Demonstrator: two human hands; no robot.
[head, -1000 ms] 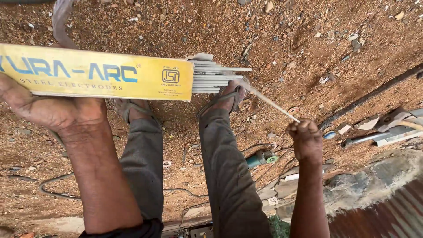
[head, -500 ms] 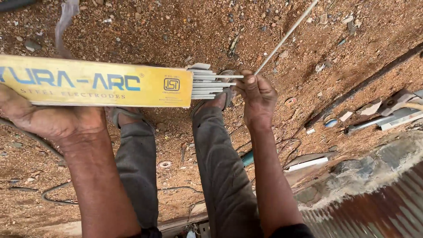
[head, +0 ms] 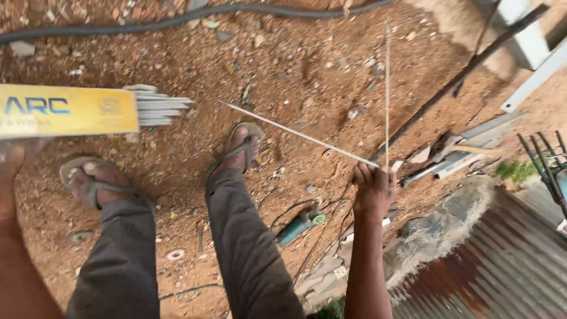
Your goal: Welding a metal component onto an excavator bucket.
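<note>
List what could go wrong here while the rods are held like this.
1. The right hand pinches two thin rods at one end only; they splay apart, so one could slip and fall.
2. The yellow box, held at the left edge of view, has its open end level, with grey rods sticking out; they might slide out.
3. Both feet wear open sandals, so a dropped rod could strike bare toes.
</note>
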